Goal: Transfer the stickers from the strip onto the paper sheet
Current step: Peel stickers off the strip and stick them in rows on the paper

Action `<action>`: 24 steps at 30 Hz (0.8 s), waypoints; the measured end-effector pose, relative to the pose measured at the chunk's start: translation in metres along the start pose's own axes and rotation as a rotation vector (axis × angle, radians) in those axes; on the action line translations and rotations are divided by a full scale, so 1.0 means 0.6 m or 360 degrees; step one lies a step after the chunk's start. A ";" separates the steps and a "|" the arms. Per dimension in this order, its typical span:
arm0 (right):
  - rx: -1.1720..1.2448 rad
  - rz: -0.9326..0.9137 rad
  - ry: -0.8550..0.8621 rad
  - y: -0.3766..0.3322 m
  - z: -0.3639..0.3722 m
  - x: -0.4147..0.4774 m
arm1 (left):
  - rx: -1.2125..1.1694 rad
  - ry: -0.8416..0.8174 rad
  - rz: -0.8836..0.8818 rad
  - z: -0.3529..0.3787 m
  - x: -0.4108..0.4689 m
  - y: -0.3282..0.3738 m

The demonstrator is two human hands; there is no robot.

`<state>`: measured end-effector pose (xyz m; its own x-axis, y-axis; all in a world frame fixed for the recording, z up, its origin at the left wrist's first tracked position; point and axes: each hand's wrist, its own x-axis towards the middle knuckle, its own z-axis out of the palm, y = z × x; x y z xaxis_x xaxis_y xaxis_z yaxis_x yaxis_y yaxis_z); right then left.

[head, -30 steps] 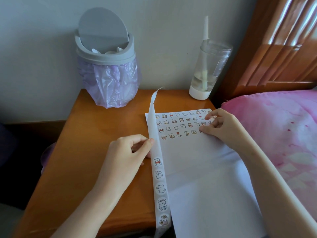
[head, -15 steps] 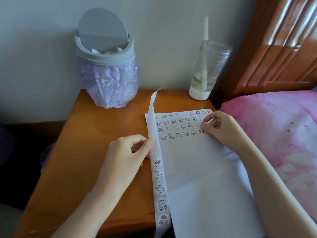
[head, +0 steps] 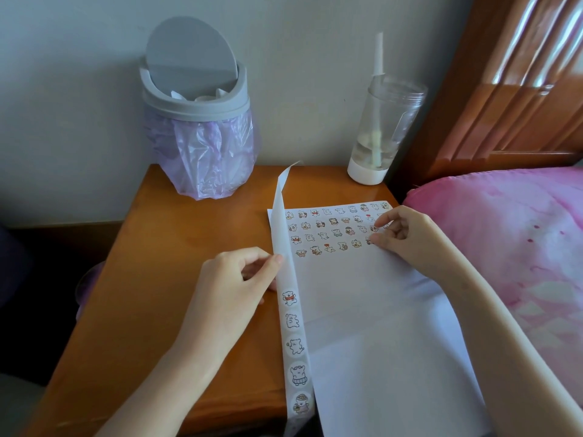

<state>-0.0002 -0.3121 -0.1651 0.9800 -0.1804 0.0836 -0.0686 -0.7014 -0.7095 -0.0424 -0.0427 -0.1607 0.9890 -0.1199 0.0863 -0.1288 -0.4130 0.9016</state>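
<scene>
A long white sticker strip (head: 291,313) runs along the left edge of the white paper sheet (head: 362,310). Its near half carries several bear stickers; its far half is bare backing that curls upward. My left hand (head: 233,288) pinches the strip at mid-length between thumb and fingers. Several rows of small bear stickers (head: 328,231) cover the far end of the sheet. My right hand (head: 400,234) rests on the sheet at the right end of those rows, fingertips pressed down on a sticker at the end of the fourth row.
A wooden bedside table (head: 176,247) holds the sheet, which overhangs the front edge. A grey bin with a purple liner (head: 198,127) stands at the back left, a clear bottle with a straw (head: 378,127) at the back right. A pink pillow (head: 504,234) lies at right.
My right hand's fingers have shifted slightly on the sheet, spreading and pressing at the row end. My left hand and the strip have stayed put.
</scene>
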 end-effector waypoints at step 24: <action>0.0867 -0.0170 -0.0594 -0.174 0.077 -0.113 | -0.0377 0.0369 0.0091 -0.011 0.001 0.002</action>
<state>-0.0509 -0.1950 -0.1291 0.9818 0.1899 -0.0050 0.0407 -0.2357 -0.9710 -0.0415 -0.0372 -0.1566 0.9743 0.0831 0.2095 -0.1913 -0.1870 0.9636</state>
